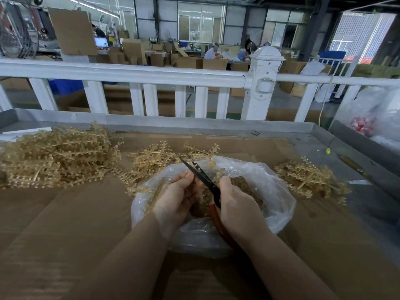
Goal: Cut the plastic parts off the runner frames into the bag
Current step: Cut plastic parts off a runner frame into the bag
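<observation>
Over the mouth of the clear bag (270,191), at the near middle of the worktop (65,224), your two hands meet almost touching: your left hand (175,200) has its grip curled round a tan runner frame (154,197) whose long axis runs from near-left up toward far-right, and your right hand (234,204) has its grip wrapped on the red handles of the scissors (200,172). Blades stand slightly spread, pointing far and left, so they cross the frame's line just past your left fingertips; whether a part sits between them I cannot tell. By my judgement, the cut depends on feeding the frame rightward into the blades while both stay above the bag, so pieces drop onto the loose parts inside. Uncut frames lie heaped at far left (54,156), and a smaller heap lies right (311,180) of the bag
</observation>
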